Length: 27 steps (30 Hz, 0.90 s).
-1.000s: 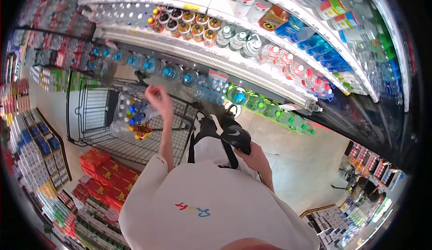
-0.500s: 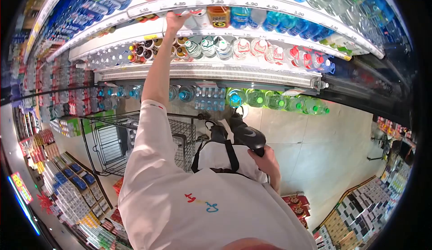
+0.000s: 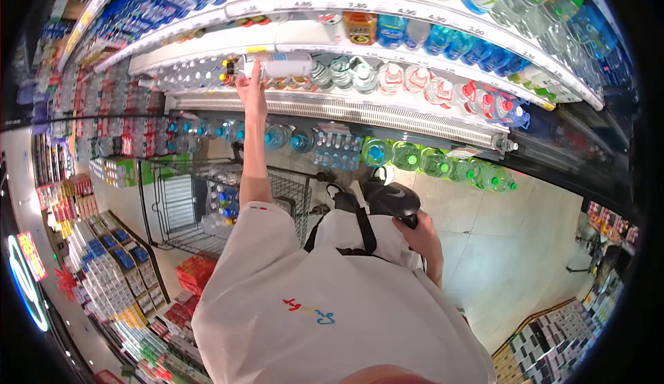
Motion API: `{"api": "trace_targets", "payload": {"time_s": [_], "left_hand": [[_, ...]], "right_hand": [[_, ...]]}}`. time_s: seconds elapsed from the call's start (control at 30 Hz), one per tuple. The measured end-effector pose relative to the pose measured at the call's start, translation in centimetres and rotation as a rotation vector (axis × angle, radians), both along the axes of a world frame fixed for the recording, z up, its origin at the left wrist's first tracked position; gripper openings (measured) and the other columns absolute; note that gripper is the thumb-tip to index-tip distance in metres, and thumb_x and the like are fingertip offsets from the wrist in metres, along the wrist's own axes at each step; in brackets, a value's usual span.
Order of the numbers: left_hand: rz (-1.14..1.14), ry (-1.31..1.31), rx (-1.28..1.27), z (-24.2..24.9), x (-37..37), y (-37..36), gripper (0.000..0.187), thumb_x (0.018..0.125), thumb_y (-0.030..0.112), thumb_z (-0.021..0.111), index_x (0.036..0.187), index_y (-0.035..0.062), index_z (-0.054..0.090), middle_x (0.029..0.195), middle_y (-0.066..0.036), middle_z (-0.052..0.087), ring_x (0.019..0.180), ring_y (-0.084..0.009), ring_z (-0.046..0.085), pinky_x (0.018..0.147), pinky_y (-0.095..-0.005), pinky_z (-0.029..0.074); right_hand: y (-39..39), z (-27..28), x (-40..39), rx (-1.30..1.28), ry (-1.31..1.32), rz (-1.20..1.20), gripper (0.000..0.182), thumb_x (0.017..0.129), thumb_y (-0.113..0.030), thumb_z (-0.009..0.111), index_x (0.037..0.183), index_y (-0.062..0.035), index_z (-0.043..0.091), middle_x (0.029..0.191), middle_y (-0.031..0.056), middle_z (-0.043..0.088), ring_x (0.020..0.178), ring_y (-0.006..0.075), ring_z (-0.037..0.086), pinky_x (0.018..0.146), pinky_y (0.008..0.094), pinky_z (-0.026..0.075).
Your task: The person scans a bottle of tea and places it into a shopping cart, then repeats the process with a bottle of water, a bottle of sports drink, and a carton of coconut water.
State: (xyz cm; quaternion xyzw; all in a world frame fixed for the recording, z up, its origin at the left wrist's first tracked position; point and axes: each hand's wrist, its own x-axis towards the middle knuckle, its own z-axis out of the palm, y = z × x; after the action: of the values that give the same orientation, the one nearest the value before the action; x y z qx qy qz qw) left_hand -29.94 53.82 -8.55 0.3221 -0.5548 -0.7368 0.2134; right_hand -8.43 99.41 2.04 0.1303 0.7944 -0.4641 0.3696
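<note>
My left hand (image 3: 252, 92) reaches forward to the cooler with its fingers closed around a bottle (image 3: 287, 65) with a pale label. The bottle lies on its side in my grip, in front of the lower shelf, and hides part of the bottles behind it. White-capped clear bottles (image 3: 340, 71) stand on that shelf just right of it. My right hand (image 3: 422, 235) is low beside my leg, fingers curled on the end of a black item with a white swoosh (image 3: 393, 198).
A wire shopping cart (image 3: 207, 176) with bottles in it stands at my left. Large bottles with green caps (image 3: 434, 160) line the floor below the cooler. Price labels run along the upper shelf edge (image 3: 356, 5). Stacked goods (image 3: 114, 263) stand behind on the left.
My left hand has drawn back and down from the middle shelf, bringing out the bottle. The view has turned slightly, and more of the cart's contents shows. My right hand stays on the black item.
</note>
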Motion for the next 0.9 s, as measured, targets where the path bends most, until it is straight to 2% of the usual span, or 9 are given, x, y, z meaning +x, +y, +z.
{"api": "trace_targets", "payload": {"time_s": [0.03, 0.13, 0.17, 0.23, 0.37, 0.43, 0.63, 0.73, 0.9], "left_hand": [[0.024, -0.005, 0.0, 0.7, 2.4, -0.5, 0.047, 0.091, 0.03, 0.073, 0.125, 0.008, 0.05, 0.121, -0.006, 0.06, 0.11, -0.0192, 0.059, 0.089, -0.0364, 0.051], [-0.156, 0.212, 0.273, 3.7, 8.7, 0.7, 0.057, 0.101, 0.051, 0.048, 0.14, 0.0086, 0.047, 0.133, -0.008, 0.058, 0.125, -0.0219, 0.053, 0.109, -0.0469, 0.038], [-0.115, 0.253, 0.406, 3.8, 10.2, 1.2, 0.06, 0.101, 0.055, 0.046, 0.137, 0.0069, 0.049, 0.13, -0.009, 0.059, 0.117, -0.0247, 0.057, 0.101, -0.046, 0.045], [-0.358, 0.441, 0.813, 2.7, 14.1, 1.2, 0.063, 0.1, 0.056, 0.045, 0.134, 0.0029, 0.049, 0.121, -0.013, 0.06, 0.102, -0.028, 0.06, 0.09, -0.0442, 0.052], [-0.171, 0.474, 1.074, 4.0, 19.7, 3.6, 0.065, 0.099, 0.057, 0.044, 0.131, 0.0008, 0.05, 0.11, -0.017, 0.059, 0.088, -0.0288, 0.06, 0.08, -0.0409, 0.055], [-0.267, 0.431, 1.168, 3.4, 22.5, 3.5, 0.063, 0.1, 0.056, 0.043, 0.13, 0.001, 0.051, 0.107, -0.018, 0.057, 0.086, -0.0283, 0.058, 0.081, -0.0389, 0.055], [-0.404, 0.125, 0.986, 3.7, 28.5, 2.4, 0.058, 0.1, 0.053, 0.048, 0.133, 0.0058, 0.055, 0.1, -0.014, 0.067, 0.08, -0.0237, 0.069, 0.071, -0.0344, 0.06], [-0.562, -0.241, 0.825, 3.2, 30.1, 2.1, 0.053, 0.1, 0.049, 0.052, 0.131, 0.0064, 0.058, 0.098, -0.012, 0.069, 0.079, -0.0209, 0.07, 0.072, -0.032, 0.06], [-0.671, -0.295, 0.905, 2.9, 32.7, 2.2, 0.05, 0.098, 0.047, 0.056, 0.127, 0.0062, 0.06, 0.096, -0.011, 0.07, 0.077, -0.0189, 0.07, 0.073, -0.0309, 0.06]], "right_hand": [[-0.4, 0.1, -0.1, -0.003, 0.018, 0.027, 0.032, 0.084, -0.025, 0.076, 0.103, -0.0014, 0.066, 0.082, 0.0184, 0.067, 0.072, 0.0312, 0.061, 0.072, 0.0402, 0.05], [-1.9, 0.5, -0.3, -0.013, 0.058, 0.107, 0.03, 0.084, -0.023, 0.076, 0.103, -0.0018, 0.066, 0.081, 0.0175, 0.066, 0.07, 0.0284, 0.06, 0.071, 0.0387, 0.049], [-2.5, 0.6, -0.2, -0.029, 0.085, 0.128, 0.029, 0.084, -0.022, 0.075, 0.103, -0.0021, 0.067, 0.08, 0.0171, 0.066, 0.069, 0.0271, 0.059, 0.07, 0.0379, 0.049], [-3.6, 0.5, 0.3, -0.052, 0.101, 0.192, 0.028, 0.085, -0.022, 0.075, 0.101, -0.001, 0.066, 0.078, 0.0155, 0.066, 0.069, 0.0225, 0.057, 0.069, 0.0365, 0.048], [-7.0, 1.9, 1.4, -0.08, 0.1, 0.284, 0.027, 0.086, -0.021, 0.074, 0.099, 0.0017, 0.066, 0.073, 0.0095, 0.063, 0.068, 0.0152, 0.051, 0.066, 0.0337, 0.047], [-8.6, 3.2, 2.3, -0.106, 0.122, 0.355, 0.025, 0.087, -0.02, 0.073, 0.099, 0.0013, 0.066, 0.073, 0.0085, 0.061, 0.067, 0.0158, 0.049, 0.066, 0.0331, 0.046], [-13.8, 6.0, 6.5, -0.133, 0.173, 0.492, 0.03, 0.087, -0.021, 0.073, 0.108, -0.001, 0.066, 0.086, 0.0115, 0.069, 0.076, 0.0213, 0.059, 0.075, 0.0348, 0.049], [-15.8, 6.4, 8.6, -0.197, 0.187, 0.556, 0.032, 0.085, -0.02, 0.073, 0.11, -0.0016, 0.065, 0.087, 0.0134, 0.069, 0.076, 0.027, 0.061, 0.076, 0.0367, 0.05], [-18.2, 6.7, 11.6, -0.066, 0.144, 0.688, 0.034, 0.082, -0.02, 0.074, 0.109, -0.0015, 0.065, 0.085, 0.0189, 0.067, 0.078, 0.0391, 0.061, 0.074, 0.042, 0.05]]}}
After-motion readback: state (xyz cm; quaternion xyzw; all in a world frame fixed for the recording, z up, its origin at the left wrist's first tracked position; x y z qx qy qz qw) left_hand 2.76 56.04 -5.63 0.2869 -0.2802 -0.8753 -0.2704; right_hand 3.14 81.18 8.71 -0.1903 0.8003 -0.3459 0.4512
